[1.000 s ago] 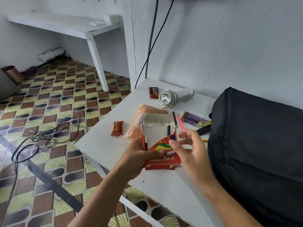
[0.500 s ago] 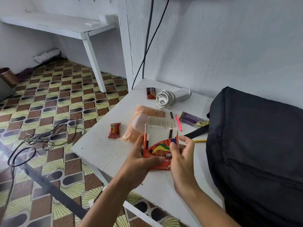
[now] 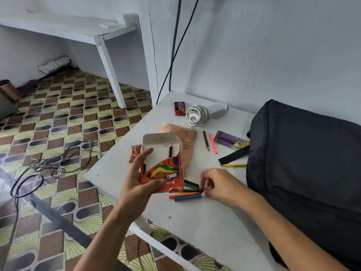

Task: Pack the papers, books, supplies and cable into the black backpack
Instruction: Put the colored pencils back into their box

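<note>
- The white table (image 3: 205, 227) carries everything I have left to pack.
- My black backpack (image 3: 304, 173) lies along its right side; I cannot tell whether it is unzipped or what is inside.
- The coiled white cable (image 3: 197, 116) sits near the wall, not yet packed.
- My left hand (image 3: 140, 182) grips the open coloured-pencil box (image 3: 164, 169), flap up, one dark pencil showing inside.
- My right hand (image 3: 218, 186) pinches a cluster of pencils (image 3: 187, 194) lying just beside the box's lower corner.
- Brown, pink and yellow pencils (image 3: 213, 143) lie loose farther back, as do three snack wrappers, so the boxing is barely begun.
</note>
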`<move>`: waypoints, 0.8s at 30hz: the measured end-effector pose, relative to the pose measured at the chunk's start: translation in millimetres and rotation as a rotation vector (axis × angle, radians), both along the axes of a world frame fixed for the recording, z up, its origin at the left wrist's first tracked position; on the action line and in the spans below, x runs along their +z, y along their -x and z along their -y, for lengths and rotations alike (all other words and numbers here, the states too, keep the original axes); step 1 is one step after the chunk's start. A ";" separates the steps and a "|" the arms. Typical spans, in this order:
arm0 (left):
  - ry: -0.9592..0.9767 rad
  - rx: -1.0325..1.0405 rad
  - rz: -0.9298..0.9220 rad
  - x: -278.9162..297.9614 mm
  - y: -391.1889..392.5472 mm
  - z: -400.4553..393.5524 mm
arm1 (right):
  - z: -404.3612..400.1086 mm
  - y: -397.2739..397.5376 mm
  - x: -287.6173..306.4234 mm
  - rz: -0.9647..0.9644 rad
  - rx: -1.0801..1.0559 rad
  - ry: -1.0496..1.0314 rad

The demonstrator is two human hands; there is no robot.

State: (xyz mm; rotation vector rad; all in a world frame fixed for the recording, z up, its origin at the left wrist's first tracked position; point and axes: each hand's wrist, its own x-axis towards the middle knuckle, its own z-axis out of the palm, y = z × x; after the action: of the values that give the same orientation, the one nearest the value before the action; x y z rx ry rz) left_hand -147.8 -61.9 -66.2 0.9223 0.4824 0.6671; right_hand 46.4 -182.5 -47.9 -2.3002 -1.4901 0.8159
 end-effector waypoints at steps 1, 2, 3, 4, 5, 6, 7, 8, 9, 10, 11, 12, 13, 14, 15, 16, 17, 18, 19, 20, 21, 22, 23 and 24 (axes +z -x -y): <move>0.002 0.007 -0.004 -0.3 0.7 0.9 | -0.4 3.3 -0.9 -0.010 0.032 -0.008; 0.006 0.020 -0.014 -1.1 0.9 1.1 | -1.4 6.9 -1.0 -0.006 0.066 -0.023; 0.004 0.032 -0.027 -1.3 1.1 1.1 | -2.5 9.9 -1.0 0.011 0.096 -0.033; -0.003 0.041 -0.042 -2.0 1.4 0.9 | -3.7 12.8 -1.0 0.030 0.121 -0.034; -0.008 0.041 -0.050 -3.4 2.1 0.1 | -4.3 15.0 -1.0 0.049 0.134 -0.026; -0.013 0.035 -0.055 -4.9 2.8 -0.7 | -4.7 16.6 -0.8 0.063 0.139 -0.013; -0.018 0.032 -0.061 -5.8 3.7 -1.1 | -4.7 17.2 -0.5 0.074 0.138 0.001; -0.025 0.034 -0.070 -6.3 4.2 -1.5 | -4.5 17.2 -0.4 0.081 0.135 0.010; -0.035 0.037 -0.080 -6.5 4.4 -1.7 | -4.2 16.8 -0.5 0.086 0.133 0.013; -0.041 0.038 -0.090 -7.0 4.3 -1.7 | -4.2 16.5 -0.9 0.091 0.132 0.012; -0.045 0.035 -0.097 -6.6 3.8 -0.8 | -3.8 16.2 -1.4 0.096 0.134 0.011; -0.049 0.032 -0.102 -6.4 3.5 0.1 | -3.4 16.1 -2.2 0.104 0.140 0.013; -0.055 0.029 -0.110 -6.4 3.5 0.8 | -2.8 16.1 -2.5 0.114 0.152 0.013; -0.067 0.024 -0.121 -7.0 3.7 1.3 | -2.0 15.6 -2.2 0.123 0.165 0.015; -0.081 0.020 -0.132 -7.6 4.0 1.5 | -0.5 14.2 -0.4 0.131 0.173 0.017; -0.098 0.017 -0.140 -8.0 4.5 1.2 | 0.5 11.8 3.9 0.135 0.173 0.017; -0.112 0.017 -0.146 -8.5 5.3 0.6 | 1.4 7.3 9.8 0.134 0.161 0.012; -0.124 0.016 -0.152 -8.9 5.9 -0.1 | 1.9 2.0 17.1 0.128 0.138 0.006; -0.139 0.014 -0.162 -9.0 6.9 -0.4 | 2.3 -4.2 24.6 0.114 0.111 -0.001; -0.158 0.011 -0.173 -8.7 7.7 -0.4 | 2.2 -10.5 31.5 0.095 0.086 -0.014; -0.178 0.009 -0.186 -8.3 8.1 -0.1 | 1.9 -16.6 37.2 0.072 0.062 -0.038; -0.194 0.006 -0.200 -7.8 8.5 0.7 | 1.1 -21.6 41.2 0.050 0.041 -0.077; -0.208 0.001 -0.214 -7.1 8.3 1.7 | -0.4 -24.8 43.7 0.021 0.018 -0.139; -0.224 -0.006 -0.226 -6.5 7.9 2.8 | -2.8 -26.7 44.7 -0.027 -0.010 -0.225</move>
State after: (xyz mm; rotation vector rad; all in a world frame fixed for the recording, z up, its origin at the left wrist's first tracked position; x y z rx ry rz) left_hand -155.8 -64.7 -72.6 1.2185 0.6138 0.6222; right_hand 73.1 -179.7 -3.1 -2.1223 -1.4753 0.6370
